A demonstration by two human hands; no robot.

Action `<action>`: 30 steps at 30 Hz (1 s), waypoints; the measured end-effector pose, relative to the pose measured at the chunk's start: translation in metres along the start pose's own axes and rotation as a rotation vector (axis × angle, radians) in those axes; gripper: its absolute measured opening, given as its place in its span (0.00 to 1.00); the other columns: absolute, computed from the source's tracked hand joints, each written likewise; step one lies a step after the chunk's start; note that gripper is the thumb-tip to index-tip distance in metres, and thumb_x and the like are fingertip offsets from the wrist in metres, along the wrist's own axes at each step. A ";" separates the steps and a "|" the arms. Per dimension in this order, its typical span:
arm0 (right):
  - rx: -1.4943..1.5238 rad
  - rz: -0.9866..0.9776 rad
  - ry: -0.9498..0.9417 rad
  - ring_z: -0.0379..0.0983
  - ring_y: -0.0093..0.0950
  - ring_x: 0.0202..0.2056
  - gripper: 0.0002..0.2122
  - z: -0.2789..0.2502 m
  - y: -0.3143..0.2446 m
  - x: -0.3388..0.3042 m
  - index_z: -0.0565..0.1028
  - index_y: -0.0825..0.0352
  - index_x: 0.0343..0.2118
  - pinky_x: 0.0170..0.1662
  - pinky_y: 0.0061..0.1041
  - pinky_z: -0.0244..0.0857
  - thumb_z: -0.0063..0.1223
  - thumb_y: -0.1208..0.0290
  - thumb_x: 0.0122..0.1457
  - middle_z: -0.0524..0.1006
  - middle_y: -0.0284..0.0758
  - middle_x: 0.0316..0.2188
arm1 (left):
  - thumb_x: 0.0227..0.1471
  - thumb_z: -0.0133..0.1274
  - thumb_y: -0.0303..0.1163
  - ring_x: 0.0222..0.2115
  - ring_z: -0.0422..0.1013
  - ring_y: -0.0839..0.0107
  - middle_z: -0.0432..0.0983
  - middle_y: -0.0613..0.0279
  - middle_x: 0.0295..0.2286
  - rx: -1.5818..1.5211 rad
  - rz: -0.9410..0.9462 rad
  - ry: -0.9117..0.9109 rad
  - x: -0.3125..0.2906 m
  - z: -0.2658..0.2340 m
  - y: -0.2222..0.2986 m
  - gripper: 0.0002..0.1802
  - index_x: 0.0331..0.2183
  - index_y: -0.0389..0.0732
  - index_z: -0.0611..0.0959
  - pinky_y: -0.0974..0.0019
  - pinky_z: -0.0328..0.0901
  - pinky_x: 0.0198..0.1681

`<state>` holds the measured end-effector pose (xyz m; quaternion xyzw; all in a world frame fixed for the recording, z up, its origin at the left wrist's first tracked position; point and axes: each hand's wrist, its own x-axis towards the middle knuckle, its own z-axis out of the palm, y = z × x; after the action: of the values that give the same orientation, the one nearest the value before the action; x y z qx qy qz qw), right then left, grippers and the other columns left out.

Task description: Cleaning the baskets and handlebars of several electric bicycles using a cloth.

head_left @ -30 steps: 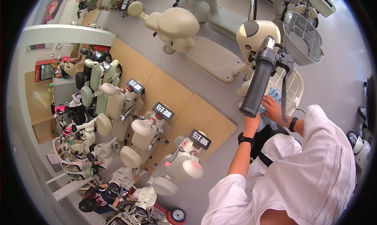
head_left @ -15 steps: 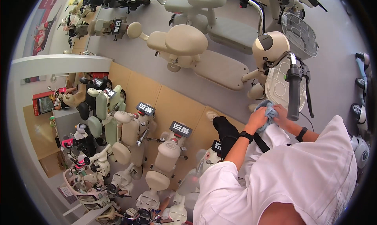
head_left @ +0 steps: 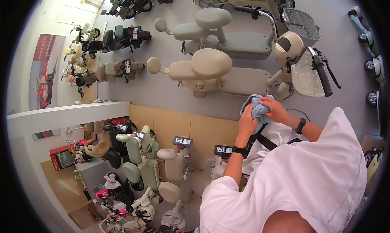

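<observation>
A crumpled light-blue cloth [head_left: 257,108] is bunched between my two hands in front of my body. My left hand [head_left: 246,122] grips its near left side, fingers curled into the folds. From the right, my right hand [head_left: 275,109] closes on the cloth's upper right part; some fingertips are hidden in it. Just beyond my hands stands a beige electric scooter [head_left: 243,81] with a rounded seat [head_left: 211,64] and a white wire-covered front basket [head_left: 307,75]. Its dark handlebar grip [head_left: 322,77] lies to the right of my hands. Neither hand touches the scooter.
A grey-green scooter [head_left: 246,46] stands behind the beige one. Several more scooters [head_left: 172,164] are parked at the lower left along a tan floor strip [head_left: 170,118]. A white partition [head_left: 69,115] juts in at left. More small vehicles [head_left: 371,66] line the right side.
The view has turned, so the scooters sit differently in it. Both hands keep hold of the cloth, which has been refolded and shows more loosely bunched at its top.
</observation>
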<state>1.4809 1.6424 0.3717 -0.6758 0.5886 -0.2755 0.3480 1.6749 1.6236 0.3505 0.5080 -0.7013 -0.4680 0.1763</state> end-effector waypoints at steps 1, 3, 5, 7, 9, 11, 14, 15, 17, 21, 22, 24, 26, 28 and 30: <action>0.012 -0.023 -0.003 0.69 0.39 0.52 0.26 0.008 -0.005 0.015 0.74 0.62 0.52 0.53 0.34 0.67 0.61 0.78 0.44 0.71 0.37 0.53 | 0.45 0.58 0.27 0.54 0.65 0.51 0.67 0.55 0.56 0.028 0.003 0.046 0.004 -0.015 -0.005 0.37 0.59 0.42 0.68 0.55 0.64 0.54; 0.033 -0.040 0.007 0.69 0.39 0.52 0.27 0.025 -0.012 0.047 0.73 0.62 0.52 0.54 0.34 0.66 0.61 0.78 0.44 0.71 0.37 0.53 | 0.44 0.58 0.27 0.54 0.65 0.52 0.67 0.55 0.56 0.065 0.017 0.124 0.017 -0.044 -0.017 0.37 0.59 0.43 0.68 0.55 0.64 0.54; 0.083 -0.112 -0.026 0.69 0.39 0.53 0.28 0.044 -0.018 0.081 0.73 0.61 0.53 0.54 0.33 0.66 0.62 0.78 0.44 0.71 0.37 0.53 | 0.44 0.58 0.27 0.54 0.65 0.52 0.67 0.55 0.56 0.093 0.019 0.136 0.027 -0.076 -0.033 0.37 0.58 0.42 0.69 0.56 0.64 0.54; 0.120 -0.123 -0.036 0.69 0.39 0.53 0.28 0.066 -0.024 0.116 0.73 0.61 0.53 0.54 0.33 0.66 0.62 0.78 0.44 0.71 0.37 0.54 | 0.43 0.57 0.26 0.55 0.64 0.51 0.67 0.50 0.54 0.071 0.042 0.179 0.041 -0.106 -0.056 0.36 0.58 0.40 0.70 0.57 0.60 0.57; 0.153 -0.154 -0.074 0.69 0.39 0.53 0.28 0.086 -0.029 0.154 0.73 0.61 0.53 0.54 0.33 0.66 0.62 0.77 0.45 0.70 0.37 0.54 | 0.43 0.56 0.25 0.55 0.64 0.50 0.67 0.50 0.54 0.092 0.039 0.196 0.054 -0.134 -0.076 0.36 0.57 0.40 0.70 0.57 0.60 0.58; 0.160 -0.156 -0.085 0.69 0.40 0.53 0.28 0.103 -0.030 0.192 0.72 0.61 0.53 0.53 0.34 0.67 0.63 0.77 0.44 0.70 0.38 0.54 | 0.43 0.56 0.23 0.55 0.63 0.47 0.67 0.46 0.54 0.109 0.050 0.235 0.071 -0.160 -0.093 0.35 0.56 0.37 0.70 0.56 0.59 0.58; 0.154 -0.131 -0.112 0.69 0.40 0.53 0.30 0.126 -0.042 0.232 0.71 0.61 0.54 0.51 0.35 0.68 0.64 0.76 0.43 0.69 0.39 0.55 | 0.42 0.55 0.24 0.55 0.64 0.50 0.68 0.49 0.54 0.177 0.027 0.260 0.094 -0.198 -0.109 0.35 0.56 0.38 0.71 0.56 0.59 0.59; 0.160 -0.139 -0.091 0.69 0.39 0.53 0.29 0.130 -0.046 0.248 0.71 0.61 0.54 0.52 0.35 0.68 0.63 0.76 0.44 0.69 0.38 0.55 | 0.42 0.54 0.23 0.56 0.63 0.49 0.67 0.48 0.54 0.197 0.039 0.262 0.105 -0.211 -0.111 0.35 0.56 0.37 0.71 0.55 0.59 0.59; 0.167 -0.135 -0.024 0.68 0.38 0.53 0.29 0.135 -0.048 0.268 0.71 0.60 0.55 0.52 0.35 0.67 0.62 0.76 0.46 0.69 0.37 0.56 | 0.43 0.54 0.23 0.56 0.63 0.49 0.67 0.48 0.54 0.214 0.062 0.230 0.129 -0.229 -0.114 0.35 0.56 0.38 0.70 0.55 0.59 0.59; 0.071 0.003 0.171 0.68 0.40 0.54 0.29 0.134 -0.036 0.296 0.70 0.59 0.56 0.54 0.36 0.66 0.60 0.79 0.47 0.69 0.37 0.56 | 0.44 0.57 0.23 0.55 0.63 0.48 0.66 0.49 0.55 0.254 0.167 0.134 0.196 -0.237 -0.113 0.37 0.58 0.41 0.69 0.54 0.61 0.56; 0.060 0.027 0.184 0.68 0.40 0.54 0.29 0.136 -0.030 0.305 0.70 0.59 0.56 0.54 0.36 0.66 0.60 0.79 0.47 0.69 0.37 0.56 | 0.43 0.58 0.23 0.53 0.64 0.47 0.66 0.50 0.55 0.281 0.223 0.111 0.215 -0.237 -0.119 0.38 0.59 0.43 0.69 0.53 0.63 0.54; -0.105 0.084 0.368 0.67 0.41 0.54 0.30 0.140 -0.015 0.315 0.69 0.58 0.57 0.55 0.37 0.65 0.59 0.79 0.47 0.69 0.38 0.55 | 0.43 0.58 0.23 0.52 0.65 0.47 0.66 0.51 0.55 0.275 0.317 0.065 0.251 -0.227 -0.137 0.38 0.59 0.44 0.69 0.53 0.64 0.52; -0.140 0.148 0.396 0.67 0.42 0.54 0.31 0.144 -0.004 0.321 0.69 0.57 0.57 0.55 0.38 0.64 0.58 0.81 0.46 0.69 0.39 0.55 | 0.44 0.57 0.22 0.51 0.66 0.47 0.66 0.51 0.55 0.298 0.431 -0.003 0.280 -0.213 -0.148 0.38 0.59 0.46 0.69 0.53 0.64 0.52; -0.245 0.260 0.495 0.67 0.42 0.54 0.31 0.151 0.014 0.325 0.69 0.56 0.57 0.56 0.37 0.64 0.56 0.81 0.46 0.69 0.39 0.55 | 0.43 0.58 0.23 0.51 0.66 0.47 0.66 0.50 0.54 0.300 0.488 -0.046 0.304 -0.195 -0.162 0.38 0.59 0.45 0.69 0.52 0.64 0.52; -0.315 0.346 0.465 0.64 0.43 0.56 0.30 0.167 0.030 0.326 0.69 0.56 0.57 0.58 0.39 0.60 0.56 0.79 0.47 0.67 0.40 0.57 | 0.42 0.59 0.24 0.51 0.65 0.48 0.66 0.49 0.54 0.304 0.537 -0.086 0.317 -0.185 -0.179 0.39 0.59 0.45 0.69 0.52 0.63 0.53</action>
<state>1.6444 1.3430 0.2348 -0.5305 0.7935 -0.2647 0.1372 1.7729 1.2490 0.2211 0.3050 -0.8791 -0.3156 0.1857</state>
